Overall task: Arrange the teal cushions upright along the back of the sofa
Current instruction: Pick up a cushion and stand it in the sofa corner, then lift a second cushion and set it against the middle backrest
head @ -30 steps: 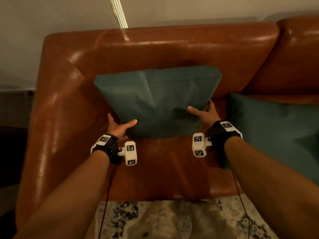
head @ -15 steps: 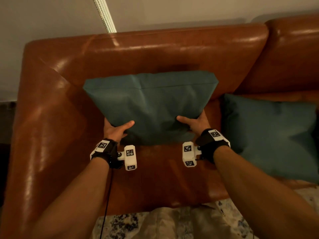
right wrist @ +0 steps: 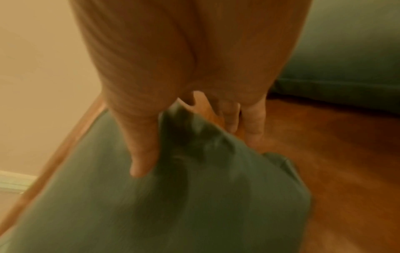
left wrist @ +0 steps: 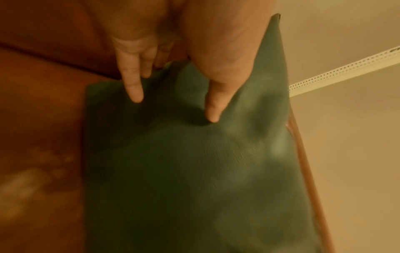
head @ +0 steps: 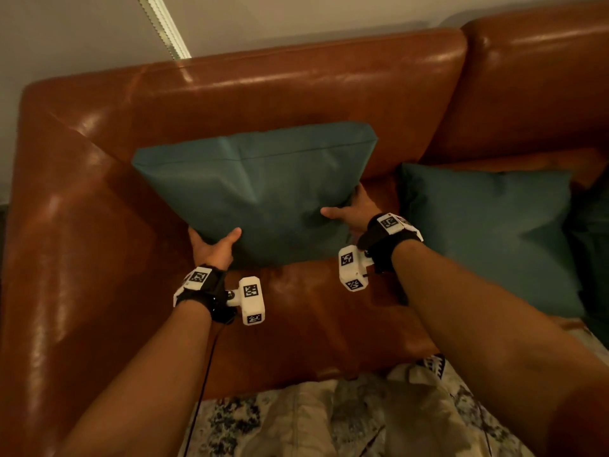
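The cushion (head: pixel 257 189) stands tilted on the sofa (head: pixel 296 94) seat, its top edge by the backrest. The left hand (head: pixel 214 247) grips its lower left corner, thumb on the front and fingers (left wrist: pixel 132 85) behind; the right hand (head: pixel 354 209) pinches the lower right corner the same way (thumb pressed into the fabric). Since half a second ago the right hand has risen, leaving the cushion's bottom edge slanted. A second cushion (head: pixel 487 232) lies flat on the seat just to the right.
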{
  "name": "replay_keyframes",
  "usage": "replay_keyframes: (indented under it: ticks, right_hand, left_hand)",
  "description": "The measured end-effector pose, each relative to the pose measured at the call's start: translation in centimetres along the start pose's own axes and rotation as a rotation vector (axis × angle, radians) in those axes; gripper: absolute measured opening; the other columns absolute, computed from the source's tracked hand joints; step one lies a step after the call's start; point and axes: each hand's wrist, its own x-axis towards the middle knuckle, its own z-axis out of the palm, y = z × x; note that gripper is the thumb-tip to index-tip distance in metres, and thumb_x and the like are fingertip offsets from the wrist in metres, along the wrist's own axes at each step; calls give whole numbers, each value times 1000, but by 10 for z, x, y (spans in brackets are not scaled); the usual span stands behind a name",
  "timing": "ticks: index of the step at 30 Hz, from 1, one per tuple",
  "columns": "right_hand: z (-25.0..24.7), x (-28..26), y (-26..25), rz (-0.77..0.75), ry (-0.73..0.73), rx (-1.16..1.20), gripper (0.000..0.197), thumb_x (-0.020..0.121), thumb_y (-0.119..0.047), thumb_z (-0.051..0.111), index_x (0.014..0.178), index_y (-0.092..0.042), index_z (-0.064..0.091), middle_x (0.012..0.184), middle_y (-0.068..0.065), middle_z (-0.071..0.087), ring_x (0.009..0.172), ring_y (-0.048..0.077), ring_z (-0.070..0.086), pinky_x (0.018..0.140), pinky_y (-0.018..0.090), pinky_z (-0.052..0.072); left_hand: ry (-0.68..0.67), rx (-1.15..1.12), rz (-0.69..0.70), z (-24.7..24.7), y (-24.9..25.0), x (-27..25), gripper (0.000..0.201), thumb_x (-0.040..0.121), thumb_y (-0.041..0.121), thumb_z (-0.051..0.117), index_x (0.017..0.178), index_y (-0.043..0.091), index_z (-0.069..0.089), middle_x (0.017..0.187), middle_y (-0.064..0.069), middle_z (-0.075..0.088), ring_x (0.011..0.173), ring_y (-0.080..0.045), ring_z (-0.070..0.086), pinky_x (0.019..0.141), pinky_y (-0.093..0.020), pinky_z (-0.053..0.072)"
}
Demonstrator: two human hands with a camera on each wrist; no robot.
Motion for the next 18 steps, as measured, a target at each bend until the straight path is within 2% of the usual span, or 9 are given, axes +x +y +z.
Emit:
replay_keyframes:
  ticks: [2, 4, 6, 8, 10, 12, 13, 15, 18]
  right_hand:
    - [-17, -1, 8, 16, -40, -114, 133, 39, -51, 88, 152, -26, 21, 156, 8, 37, 139, 32, 40, 110, 53, 39]
    - [-40, -8, 16, 68, -50, -170, 128, 54, -50, 86, 155, -26, 10, 161, 10, 25, 143, 34, 34, 110, 54, 38]
    - [-69, -10, 30, 73, -34, -193, 110, 72, -40, 80, 155, -24, 10, 162, 11, 23, 143, 32, 33, 110, 51, 38]
    - [-100, -9, 46, 61, -51, -190, 95, 81, -34, 74, 155, -20, 16, 160, 12, 26, 142, 31, 36, 111, 48, 38]
    - [-138, -10, 61, 72, -61, -247, 88, 84, -34, 71, 154, -17, 20, 160, 13, 27, 142, 31, 35, 112, 43, 36]
    - [-181, -9, 76, 89, -59, -382, 86, 85, -36, 70, 153, -13, 24, 159, 13, 29, 143, 31, 35, 112, 40, 33]
    - [-203, -7, 82, 91, -30, -418, 85, 84, -37, 71, 152, -11, 26, 158, 13, 32, 142, 31, 36, 113, 39, 33]
    - [-247, 2, 90, 75, 9, -416, 84, 81, -36, 73, 149, -7, 33, 152, 14, 42, 137, 31, 45, 113, 40, 36]
    - [-307, 21, 110, 105, 105, -426, 69, 85, -31, 69, 143, -5, 42, 144, 17, 51, 132, 33, 49, 111, 41, 38]
  left_hand:
    - [8, -10, -37, 12, -7, -15, 84, 85, 11, 72, 154, 28, 28, 155, -5, 41, 138, -32, 45, 99, -49, 50]
    - [-2, -9, -79, 28, -15, -33, 78, 88, 10, 68, 154, 22, 28, 155, -9, 41, 137, -34, 46, 95, -45, 51]
    - [-24, 10, -111, 48, -26, -50, 71, 90, 12, 67, 152, 17, 34, 152, -13, 44, 131, -33, 50, 86, -41, 52]
    - [-87, 41, -121, 71, -38, -67, 55, 91, 12, 66, 143, 12, 48, 136, -14, 57, 111, -27, 59, 71, -33, 52]
    - [-159, 97, -113, 101, -51, -89, 43, 93, 12, 63, 135, 9, 55, 109, -9, 65, 86, -19, 61, 63, -27, 49]
    - [-188, 171, -96, 139, -64, -112, 35, 92, 12, 64, 128, 9, 61, 89, -1, 65, 72, -14, 59, 58, -25, 47]
    - [-199, 198, -94, 158, -71, -123, 33, 92, 13, 65, 125, 9, 63, 86, 0, 65, 70, -13, 59, 55, -24, 46]
    - [-222, 240, -91, 197, -79, -142, 29, 91, 13, 66, 120, 10, 66, 89, -3, 67, 68, -13, 59, 52, -23, 45]
    - [-250, 286, -109, 256, -90, -165, 26, 92, 14, 65, 117, 12, 66, 95, -6, 67, 72, -14, 60, 57, -25, 45]
